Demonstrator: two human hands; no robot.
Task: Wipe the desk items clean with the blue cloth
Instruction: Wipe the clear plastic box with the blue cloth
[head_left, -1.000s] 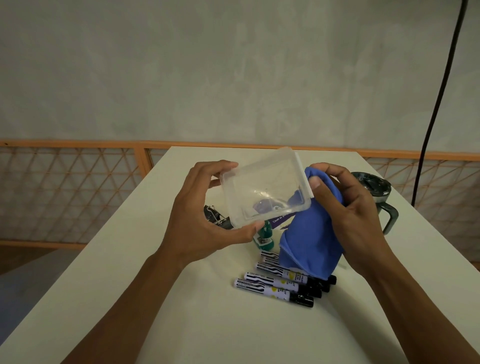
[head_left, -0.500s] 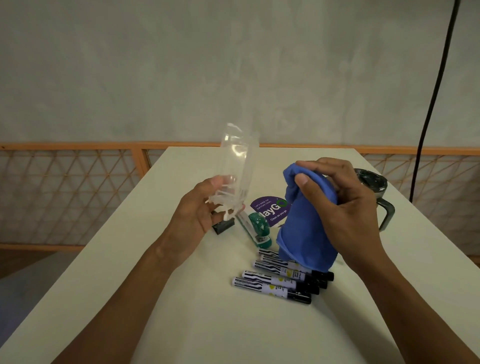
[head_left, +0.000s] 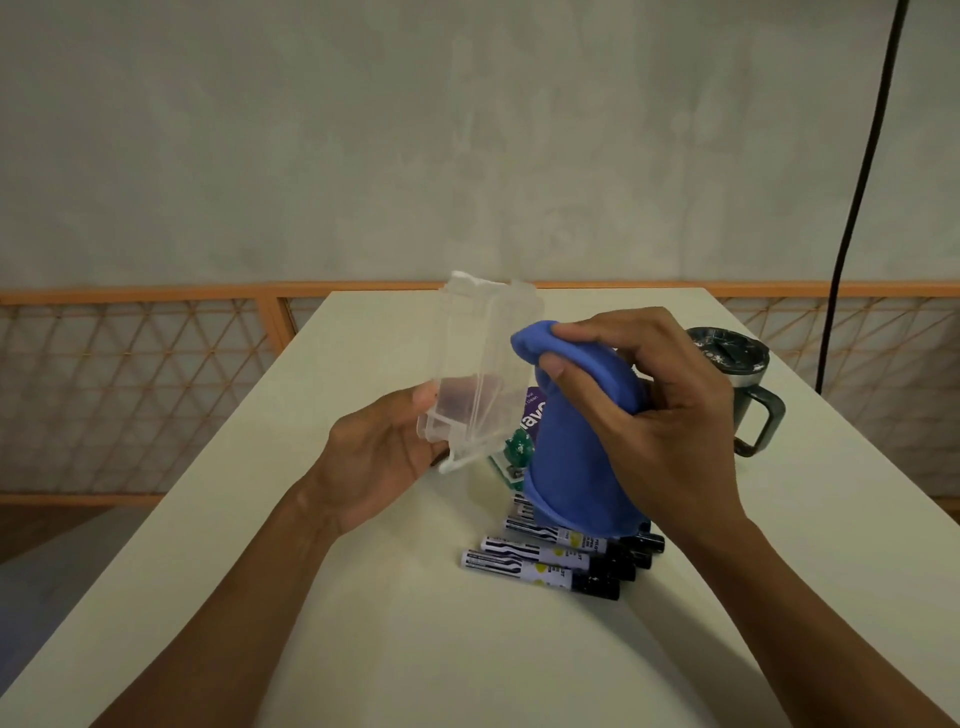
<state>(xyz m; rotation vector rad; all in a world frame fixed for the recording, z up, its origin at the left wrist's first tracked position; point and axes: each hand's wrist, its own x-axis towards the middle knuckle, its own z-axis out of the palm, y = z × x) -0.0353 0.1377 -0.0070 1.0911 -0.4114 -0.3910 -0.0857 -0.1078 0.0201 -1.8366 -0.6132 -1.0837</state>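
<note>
Left hand (head_left: 379, 457) grips the clear plastic box (head_left: 483, 364) above the desk (head_left: 363, 623), now turned upright, and right hand (head_left: 660, 415), clenched on the blue cloth (head_left: 582, 447), has brought it against the box's side, so a fresh face is judged under wipe.

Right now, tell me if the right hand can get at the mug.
Probably yes: the mug stands just right of the right hand, nothing between them, but that hand is full, gripping the cloth.

Dim, soft even light; faint shadows on table (head_left: 363, 649); wide-angle edge bending; slight blur.
</note>
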